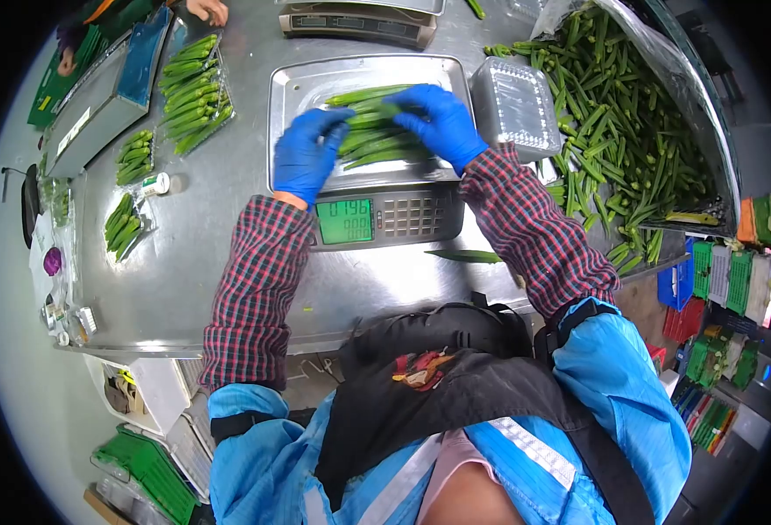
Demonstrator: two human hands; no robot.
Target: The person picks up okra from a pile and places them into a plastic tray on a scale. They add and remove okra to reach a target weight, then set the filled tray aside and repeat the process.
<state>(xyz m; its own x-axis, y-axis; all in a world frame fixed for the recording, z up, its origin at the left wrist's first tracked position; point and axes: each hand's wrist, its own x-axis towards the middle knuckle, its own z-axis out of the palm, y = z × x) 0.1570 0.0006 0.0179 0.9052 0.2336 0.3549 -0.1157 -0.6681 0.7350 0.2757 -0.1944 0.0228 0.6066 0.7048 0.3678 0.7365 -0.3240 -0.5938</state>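
Note:
Both my hands wear blue gloves and rest on a row of green okra pods (369,121) lying on the steel pan (293,92) of a digital scale (385,214). My left hand (307,153) presses the left ends of the pods with its fingers curled over them. My right hand (442,122) lies across the right side of the row, fingers spread flat on the pods. The scale's green display shows digits. One loose okra pod (466,255) lies on the table just right of the scale.
A large heap of okra (617,131) in a plastic-lined bin sits at right, beside a clear plastic tray (515,105). Packed okra (191,92) lies at left on the steel table (210,245). Another scale (359,19) stands behind. Another person's hands (209,10) appear top left.

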